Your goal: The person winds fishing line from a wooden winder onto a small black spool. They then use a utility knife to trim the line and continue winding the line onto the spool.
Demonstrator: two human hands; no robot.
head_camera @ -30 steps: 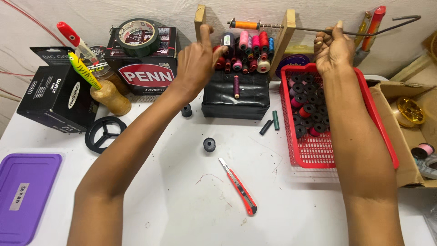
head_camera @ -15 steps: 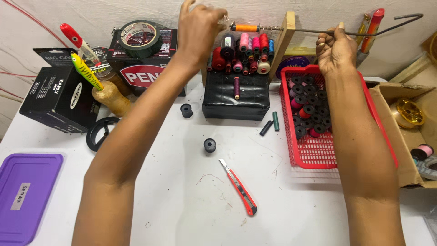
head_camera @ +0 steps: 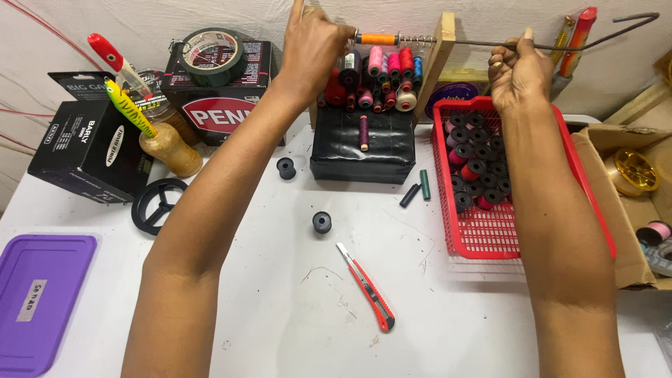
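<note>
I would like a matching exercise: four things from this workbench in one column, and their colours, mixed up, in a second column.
Things:
1. utility knife
2. storage lid
3. bobbin on the crank rod
4. loose spool on the table

Colours:
A. purple
B. black
C. red
D. orange

Pairs: 1-C, 2-A, 3-D, 4-B

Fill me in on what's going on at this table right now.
A person works at a wooden frame that carries a metal rod with an orange spool on it. The left hand is at the spool end of the rod, and the right hand grips the bent crank part of the rod. Below sits a pile of coloured thread spools, and a red basket holds dark bobbins. A red utility knife lies untouched on the white table.
</note>
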